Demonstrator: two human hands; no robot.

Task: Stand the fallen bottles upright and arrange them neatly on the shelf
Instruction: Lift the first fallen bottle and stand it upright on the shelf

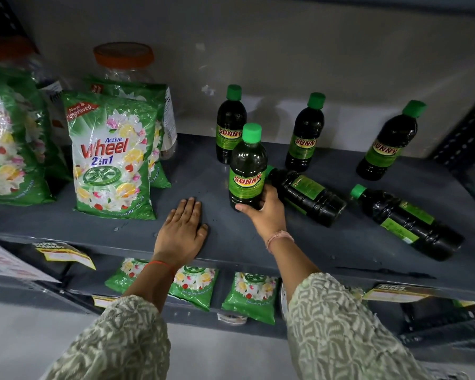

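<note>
I see a dark grey shelf point(203, 171) carrying six dark bottles with green caps and green SUNNY labels.

Hand status:
- My right hand point(263, 205) is wrapped around the lower body of the held bottle point(248, 165), thumb on its left side, fingers round its right side. This bottle is upright near the middle of the shelf; I cannot tell whether its base touches the shelf.
- My left hand point(183, 229) lies flat, palm down, fingers spread and extended, on the near edge of the shelf. It holds nothing.

Bottle positions:
- Far left bottle point(231, 124): upright, directly behind the held bottle.
- Far middle bottle point(305, 133): upright, to the right of the first.
- Far right bottle point(390, 141): upright, well apart from the others, near the right upright post.
- First fallen bottle point(305, 196): on its side, cap pointing left, just beside the held bottle and my right hand.
- Second fallen bottle point(406, 220): on its side at the near right, cap pointing left and far, base toward the shelf's near edge.

Other stock: green Wheel detergent packets point(113, 154) stand on the left part of the shelf, with an orange-lidded clear jar point(124, 61) behind them. Smaller green packets point(248, 294) lie on the shelf below.
</note>
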